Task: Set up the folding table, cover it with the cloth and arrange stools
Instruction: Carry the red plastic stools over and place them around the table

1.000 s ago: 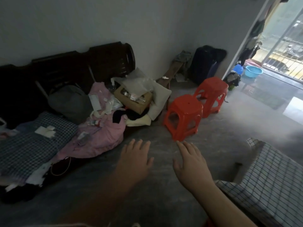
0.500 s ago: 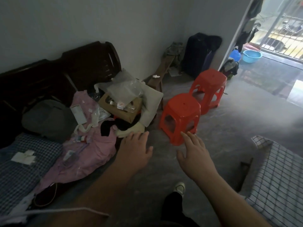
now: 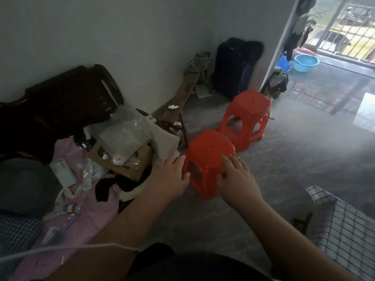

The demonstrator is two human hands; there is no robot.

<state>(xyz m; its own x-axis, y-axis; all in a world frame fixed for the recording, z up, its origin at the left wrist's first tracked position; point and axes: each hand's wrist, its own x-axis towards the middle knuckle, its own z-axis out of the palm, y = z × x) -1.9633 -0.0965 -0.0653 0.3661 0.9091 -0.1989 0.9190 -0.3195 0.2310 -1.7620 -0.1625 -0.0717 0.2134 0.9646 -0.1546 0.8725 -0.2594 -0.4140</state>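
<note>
Our left hand [image 3: 172, 175] reaches forward palm down, fingers straight and nearly together, tips at the left rim of the near red stool [image 3: 209, 151]. It stands upright between our hands, seat up, long axis vertical. Our right hand [image 3: 236, 177] lies over its right side, fingers loosely spread; contact we cannot tell. Beyond the fingertips stands a second red stool [image 3: 248, 110].

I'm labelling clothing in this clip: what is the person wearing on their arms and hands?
Nothing that shows: the left hand and right hand are ungloved, with no ring or watch in view, and both forearms are bare, without sleeves. A thin white cable crosses the left arm.
</note>
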